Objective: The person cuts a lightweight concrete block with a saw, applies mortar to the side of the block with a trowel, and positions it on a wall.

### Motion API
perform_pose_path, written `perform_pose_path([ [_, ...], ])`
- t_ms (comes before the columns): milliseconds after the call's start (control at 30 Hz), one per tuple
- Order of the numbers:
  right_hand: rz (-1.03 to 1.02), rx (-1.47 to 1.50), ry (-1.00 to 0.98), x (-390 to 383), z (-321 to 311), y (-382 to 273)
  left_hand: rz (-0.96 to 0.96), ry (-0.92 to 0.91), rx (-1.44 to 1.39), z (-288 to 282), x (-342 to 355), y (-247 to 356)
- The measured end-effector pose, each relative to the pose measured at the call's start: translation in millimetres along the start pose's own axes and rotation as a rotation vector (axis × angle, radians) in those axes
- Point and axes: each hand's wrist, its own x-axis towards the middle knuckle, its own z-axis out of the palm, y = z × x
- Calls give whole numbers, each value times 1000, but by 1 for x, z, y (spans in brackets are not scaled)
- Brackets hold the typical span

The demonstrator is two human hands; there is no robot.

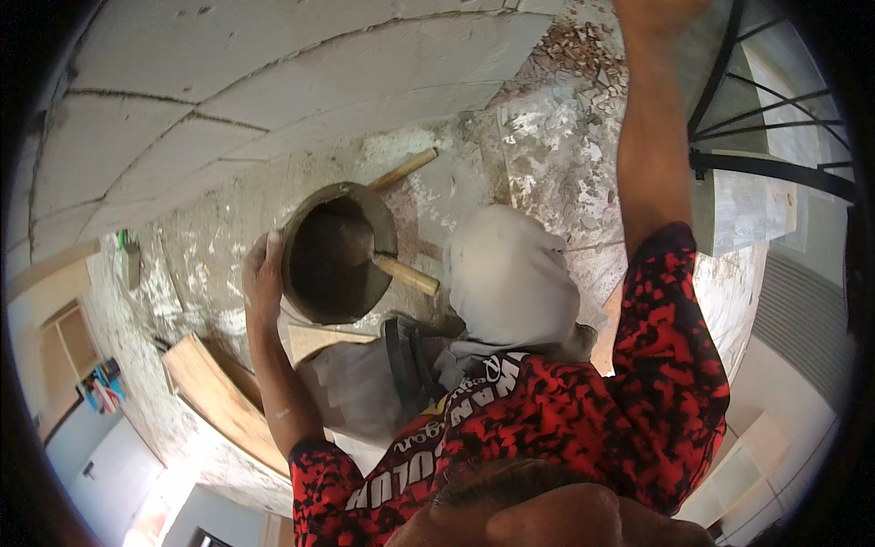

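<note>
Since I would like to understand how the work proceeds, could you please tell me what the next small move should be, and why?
Probably bring the right hand to the wooden handle jutting over the bucket's right rim: no hand is on it, and the left hand is at the opposite side, where it could steady the bucket.

A pale grey wall is spread across the upper left, its large blocks outlined by dark, uneven joints. The rough, bare floor is blotched with white, and reddish-brown rubble is scattered at the top. On the right, a curved black metal frame is braced by thin spokes, with a grey ribbed surface seen below. At lower left, 1 pale door is flanked by bright white light.
</note>
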Motion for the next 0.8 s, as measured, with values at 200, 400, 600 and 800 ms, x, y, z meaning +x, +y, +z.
perform_pose_path([
  [200,234,62,-103,-105,-38,-21,-39,49,-44,-14,3,-20],
  [400,741,172,-1225,-382,-38,-68,-46,157,-168,-19,-5,-17],
  [600,583,230,-1410,-396,-30,-76,-46,166,-141,-18,-16,-9],
  [800,508,-37,-1537,-415,-30,-88,-65,157,-156,-19,-15,-13],
])
